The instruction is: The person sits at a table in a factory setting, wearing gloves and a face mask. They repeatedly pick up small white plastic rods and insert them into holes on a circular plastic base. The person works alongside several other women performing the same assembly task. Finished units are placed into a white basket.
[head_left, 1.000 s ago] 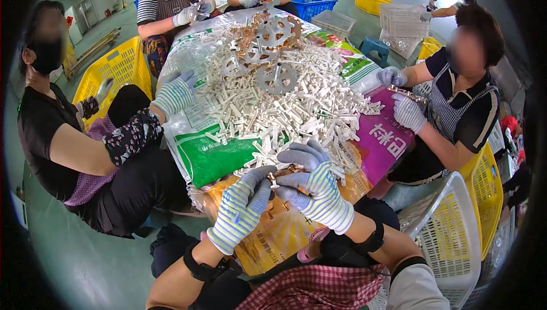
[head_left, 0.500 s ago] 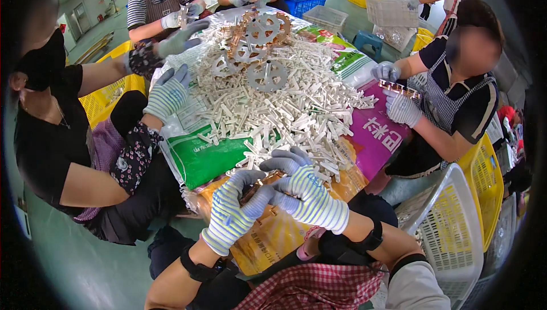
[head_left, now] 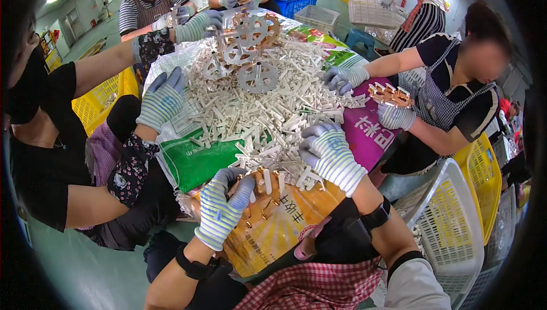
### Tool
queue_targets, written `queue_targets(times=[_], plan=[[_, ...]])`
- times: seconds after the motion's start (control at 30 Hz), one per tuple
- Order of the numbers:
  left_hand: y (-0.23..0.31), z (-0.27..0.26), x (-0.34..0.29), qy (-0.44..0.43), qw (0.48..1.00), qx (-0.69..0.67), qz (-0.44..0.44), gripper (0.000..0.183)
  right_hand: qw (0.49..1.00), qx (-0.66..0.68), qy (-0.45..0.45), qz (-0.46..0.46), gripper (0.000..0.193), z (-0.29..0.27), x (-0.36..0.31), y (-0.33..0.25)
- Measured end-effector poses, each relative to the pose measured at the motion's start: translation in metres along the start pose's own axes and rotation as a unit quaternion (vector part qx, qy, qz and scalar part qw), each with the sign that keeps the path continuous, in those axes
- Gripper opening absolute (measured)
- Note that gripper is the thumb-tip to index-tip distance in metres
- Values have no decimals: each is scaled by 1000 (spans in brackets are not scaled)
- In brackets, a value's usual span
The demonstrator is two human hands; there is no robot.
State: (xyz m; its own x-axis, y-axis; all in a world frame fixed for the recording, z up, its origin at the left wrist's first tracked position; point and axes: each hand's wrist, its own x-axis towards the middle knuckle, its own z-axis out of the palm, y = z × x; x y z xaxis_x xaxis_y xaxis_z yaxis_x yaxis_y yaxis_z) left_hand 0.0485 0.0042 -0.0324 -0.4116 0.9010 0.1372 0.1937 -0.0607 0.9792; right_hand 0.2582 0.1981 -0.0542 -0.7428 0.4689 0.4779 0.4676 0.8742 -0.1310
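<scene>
My left hand point(head_left: 223, 210), in a striped glove with grey fingertips, is over the orange-yellow sack. Its fingers curve with a gap between thumb and fingers, and nothing shows held there. A small white strip lies by its thumb. Close by are small copper-coloured pieces point(head_left: 268, 207), too small to name. My right hand point(head_left: 331, 153), gloved alike, reaches to the near right edge of the heap of white strips point(head_left: 285, 113). Its fingers are bent but apart, with no held piece visible. Silver slotted discs point(head_left: 257, 77) stand on the heap's far part.
At left a co-worker's gloved hand point(head_left: 162, 102) hovers by the heap; the other reaches toward the discs. The co-worker at right holds a copper-coloured slotted disc point(head_left: 390, 96). Two more people sit across. A white basket point(head_left: 450, 219) and yellow crate point(head_left: 484, 179) stand at my right.
My hands have parted: the right moved forward to the strips, the left stayed near. The copper-coloured piece between them is no longer seen there. The right co-worker's hand has reached to the heap.
</scene>
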Motion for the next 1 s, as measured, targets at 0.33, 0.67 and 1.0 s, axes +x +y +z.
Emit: queue_targets(times=[0.33,0.67,1.0], plan=[[-2,-6,-1,-33,996,-27,-75,31,994,-81,-70,12,19,13,-7,-3],[-1,-23,-4,-158,987,-38,-22,56,957,277,79,48,20,-22,6,-48],[-14,-15,3,-168,985,13,22,47,960,236,110,-99,27,-25,9,-104]])
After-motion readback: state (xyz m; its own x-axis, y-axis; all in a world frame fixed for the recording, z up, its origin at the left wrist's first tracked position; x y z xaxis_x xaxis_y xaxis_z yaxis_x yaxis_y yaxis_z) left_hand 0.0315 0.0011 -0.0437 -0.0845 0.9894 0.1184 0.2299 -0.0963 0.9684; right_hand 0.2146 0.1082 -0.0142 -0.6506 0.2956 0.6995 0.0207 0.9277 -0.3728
